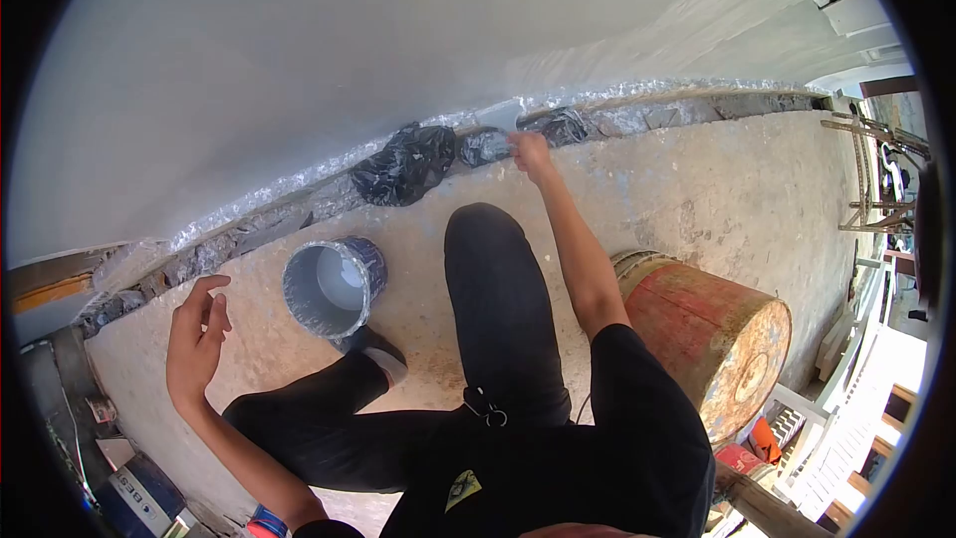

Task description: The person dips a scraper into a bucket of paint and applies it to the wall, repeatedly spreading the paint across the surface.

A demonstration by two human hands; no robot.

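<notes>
Bucket (308, 291), one, round and grey-smeared, and one rusty red drum (687, 324) sit on rough concrete (637, 174), with crumpled black plastic (403, 167) along the wall's foot. The right hand (530, 151), fingers closed, appears to grip one flat pale blade (503, 114) against the wall (329, 60); the left hand (197, 344), half open and empty, hovers near the bucket.

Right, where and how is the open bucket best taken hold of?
Likely grip the bucket by its rim, from the side nearest the left hand: it is open-mouthed and that edge is clear, while the foot crowds the lower right.
</notes>
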